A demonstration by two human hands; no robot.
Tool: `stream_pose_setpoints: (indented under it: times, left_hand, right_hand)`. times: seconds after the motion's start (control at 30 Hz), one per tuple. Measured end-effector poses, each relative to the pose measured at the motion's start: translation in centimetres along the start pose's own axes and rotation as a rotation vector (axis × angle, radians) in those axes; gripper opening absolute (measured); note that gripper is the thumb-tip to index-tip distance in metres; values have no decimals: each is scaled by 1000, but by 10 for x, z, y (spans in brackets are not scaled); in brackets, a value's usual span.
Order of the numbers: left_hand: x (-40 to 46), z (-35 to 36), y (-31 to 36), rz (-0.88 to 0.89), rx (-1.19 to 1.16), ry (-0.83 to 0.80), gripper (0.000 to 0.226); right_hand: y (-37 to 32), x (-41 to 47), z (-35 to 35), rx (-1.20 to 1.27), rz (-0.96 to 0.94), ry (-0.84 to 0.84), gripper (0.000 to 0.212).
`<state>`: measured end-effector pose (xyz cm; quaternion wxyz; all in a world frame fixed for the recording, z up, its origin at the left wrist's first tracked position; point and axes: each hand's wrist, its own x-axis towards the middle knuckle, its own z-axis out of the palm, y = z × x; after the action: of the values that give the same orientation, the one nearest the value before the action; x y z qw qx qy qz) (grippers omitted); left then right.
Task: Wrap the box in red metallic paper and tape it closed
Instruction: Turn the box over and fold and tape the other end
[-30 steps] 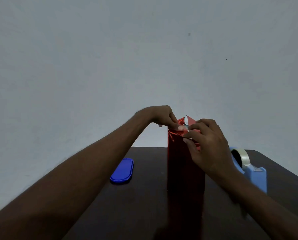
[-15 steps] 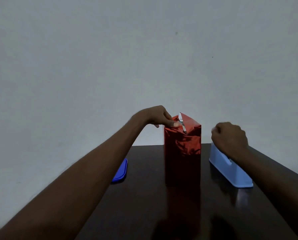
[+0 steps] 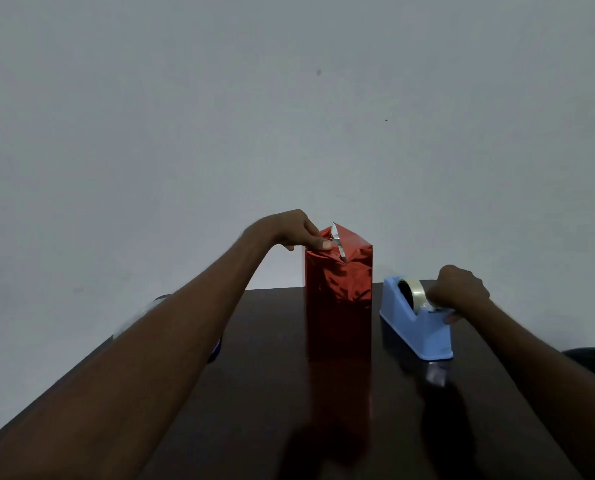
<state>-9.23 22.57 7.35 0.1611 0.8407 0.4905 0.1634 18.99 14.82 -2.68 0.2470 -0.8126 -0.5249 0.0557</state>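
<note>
Box wrapped in crinkly red metallic paper [image 3: 338,299] stands mid-table near the far edge, left hand [image 3: 290,230] pinching its top fold, which could spring open if that thumb slips while the right hand [image 3: 458,289], fingers curled at the strip, tugs tape off the blue plastic dispenser [image 3: 415,323].

Left hand [image 3: 290,230] reaches forward, arm outstretched, fingers [image 3: 318,242] curled downward, thumb tip pressing. Right hand [image 3: 458,289] curled knuckles-up, fingers pinching beneath.

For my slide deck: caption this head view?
Left hand holds wrapped box's top fold; right hand at the tape dispenser.

box [image 3: 338,299] – shiny red paper, silver flap edge | tape dispenser [image 3: 414,323] – light blue | table [image 3: 271,393] – dark brown
</note>
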Motion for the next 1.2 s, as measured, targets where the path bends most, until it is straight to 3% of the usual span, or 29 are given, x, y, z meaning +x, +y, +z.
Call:
stream_pose_setpoints:
  times: [0.37, 0.6, 0.77, 1.1, 1.2]
  left_hand:
    - [6, 2, 2, -5, -27, 3, 39]
    - [5, 2, 3, -3, -23, 4, 39]
    - [3, 2, 5, -4, -19, 5, 38]
    - [1, 3, 3, -4, -48, 12, 41]
    - [0, 2, 4, -9, -56, 10, 40]
  right_hand:
    - [8, 13, -6, 221, 160, -176, 13]
    - [2, 14, 2, 110, 63, -107, 5]
    - [1, 17, 3, 162, 90, -118, 14]
    - [11, -18, 7, 748, 161, 47, 15]
    - [21, -24, 18, 762, 133, 118, 25]
